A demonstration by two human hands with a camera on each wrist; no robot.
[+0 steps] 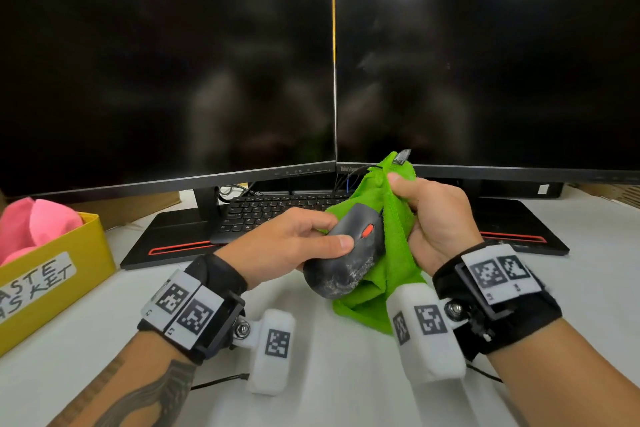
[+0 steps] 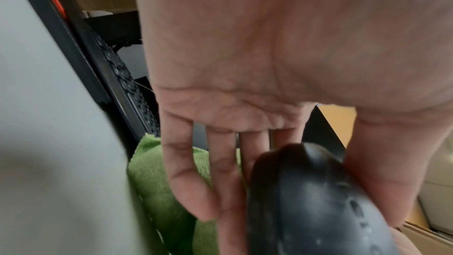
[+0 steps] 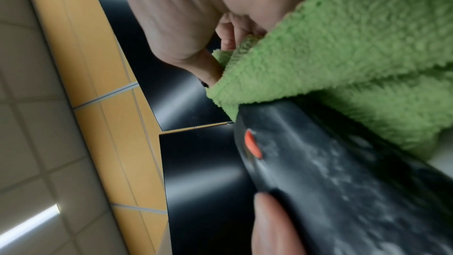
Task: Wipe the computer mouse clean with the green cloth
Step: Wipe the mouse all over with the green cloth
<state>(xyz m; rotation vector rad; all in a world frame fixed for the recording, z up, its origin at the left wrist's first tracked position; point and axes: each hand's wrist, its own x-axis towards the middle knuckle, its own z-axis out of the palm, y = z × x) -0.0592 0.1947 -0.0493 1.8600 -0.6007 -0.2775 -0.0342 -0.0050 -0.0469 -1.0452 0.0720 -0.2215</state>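
Observation:
A dark grey computer mouse (image 1: pixel 346 256) with an orange wheel and whitish smears on its rear is held above the desk. My left hand (image 1: pixel 294 239) grips it, thumb along its near side and fingers behind. The wrist views show the mouse (image 2: pixel 318 201) against my fingers and the mouse (image 3: pixel 343 181) with its dusty top. My right hand (image 1: pixel 433 215) grips the bunched green cloth (image 1: pixel 391 253), which lies against the right side and underside of the mouse. The cloth (image 3: pixel 355 55) fills the right wrist view's upper right; the cloth (image 2: pixel 157 181) also shows behind my left fingers.
Two dark monitors (image 1: pixel 166 73) stand close behind, with a black keyboard (image 1: pixel 273 211) under them. A yellow box (image 1: pixel 52 274) labelled as a waste basket holds pink cloths at the left. The white desk (image 1: pixel 329 392) lies below my hands.

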